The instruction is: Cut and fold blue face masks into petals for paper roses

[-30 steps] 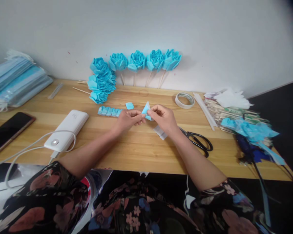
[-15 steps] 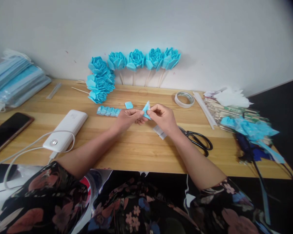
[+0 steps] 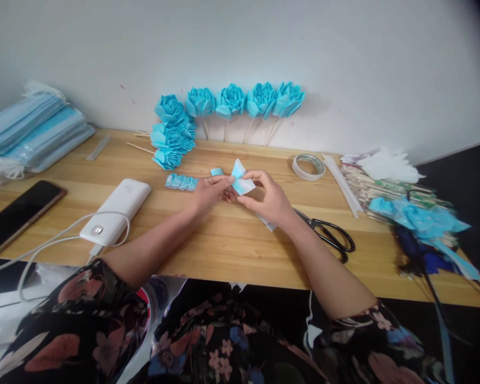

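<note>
Between my hands is a small folded piece of blue fabric [image 3: 237, 176] with a whitish side, one point sticking up and a pale flap out to the right. The thumb and fingers of my left hand [image 3: 212, 190] pinch its left side. My right hand [image 3: 270, 200] curves round its right side, index finger at the upper edge and thumb at the lower one. To the left, a row of folded blue pieces [image 3: 181, 182] lies by my left fingers. Another small blue piece [image 3: 216, 172] lies just behind them. A translucent strip [image 3: 269, 223] is partly hidden under my right hand.
Blue fabric roses [image 3: 231, 101] on sticks lean on the wall; more lie stacked [image 3: 172, 130] left of them. Black-handled scissors [image 3: 332, 234], a tape roll [image 3: 309, 167] and white sticks [image 3: 342, 184] are at right. A power bank [image 3: 116, 210], phone [image 3: 24, 213] and face masks [image 3: 36, 128] are at left.
The pinched piece has opened out, its pale flap now showing on the right. My right thumb and index finger have moved apart around it. The view has shifted slightly left.
</note>
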The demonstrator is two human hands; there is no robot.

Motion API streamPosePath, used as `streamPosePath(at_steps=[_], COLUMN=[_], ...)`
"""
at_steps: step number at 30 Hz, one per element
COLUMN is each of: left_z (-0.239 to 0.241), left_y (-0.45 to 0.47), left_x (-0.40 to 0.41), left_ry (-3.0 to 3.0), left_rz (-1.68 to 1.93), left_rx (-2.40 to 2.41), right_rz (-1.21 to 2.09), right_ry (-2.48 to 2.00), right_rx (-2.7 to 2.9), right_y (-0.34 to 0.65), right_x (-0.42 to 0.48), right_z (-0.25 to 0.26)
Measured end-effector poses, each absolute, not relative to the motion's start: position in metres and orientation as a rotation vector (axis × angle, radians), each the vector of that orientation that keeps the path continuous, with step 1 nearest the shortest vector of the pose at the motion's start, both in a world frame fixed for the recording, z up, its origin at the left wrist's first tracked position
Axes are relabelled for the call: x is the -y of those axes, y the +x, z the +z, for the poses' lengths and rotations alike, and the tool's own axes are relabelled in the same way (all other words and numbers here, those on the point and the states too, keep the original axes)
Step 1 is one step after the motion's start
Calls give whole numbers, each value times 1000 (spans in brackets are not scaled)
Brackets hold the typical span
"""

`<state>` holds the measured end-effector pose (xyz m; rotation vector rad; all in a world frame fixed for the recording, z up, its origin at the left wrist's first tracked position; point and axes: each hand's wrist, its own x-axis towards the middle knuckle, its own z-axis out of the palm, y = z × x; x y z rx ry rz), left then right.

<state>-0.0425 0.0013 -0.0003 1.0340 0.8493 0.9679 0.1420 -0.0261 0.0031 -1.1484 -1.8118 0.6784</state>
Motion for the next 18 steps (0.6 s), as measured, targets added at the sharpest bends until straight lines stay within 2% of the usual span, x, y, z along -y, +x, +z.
streamPosePath(at_steps=[4, 9, 18], left_z=[1, -3, -5], left_y=[-42, -41, -41], left_x=[-1, -2, 0], left_ry=[1007, 1011, 1114], left_rz=[986, 992, 975], left_rx=[-828, -840, -879], right_rz=[465, 417, 799], right_ry=[-1105, -1067, -1152], right_rx=[1907, 1876, 1579], right_y=[142, 143, 142], right_x=[24, 22, 20], right_z=[-3, -2, -6])
